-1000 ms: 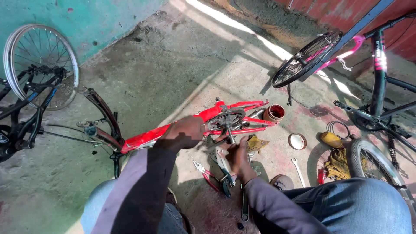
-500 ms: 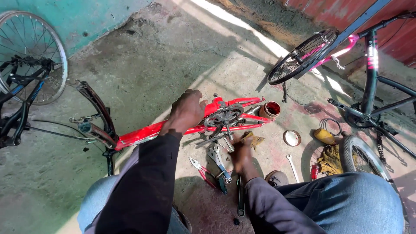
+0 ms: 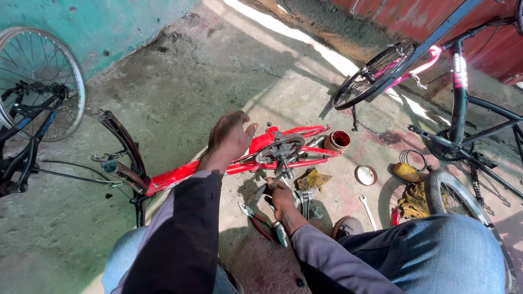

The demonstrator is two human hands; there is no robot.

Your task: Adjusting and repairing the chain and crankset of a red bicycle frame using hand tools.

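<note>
A red bicycle frame [image 3: 180, 175] lies flat on the concrete, its chainring and crank [image 3: 279, 148] facing up. My left hand [image 3: 231, 136] rests palm down on the frame just left of the chainring, fingers spread and thumb out. My right hand [image 3: 280, 195] is low on the ground just below the crank, fingers curled among loose tools. Whether it grips one of them is hidden. Red-handled pliers [image 3: 255, 219] lie just left of that hand, and a metal wrench [image 3: 303, 200] just to its right.
A small round tin [image 3: 338, 140], its lid [image 3: 365, 175], a yellow rag [image 3: 312, 178] and a spanner [image 3: 369, 211] lie to the right. A black bicycle [image 3: 463, 109] stands at right. A spoked wheel [image 3: 38, 81] and a curved mudguard [image 3: 124, 142] are at left.
My left hand slid along the red frame toward the chainring and its fingers spread. My right hand shifted slightly left beneath the crank. The view tilted a little.
</note>
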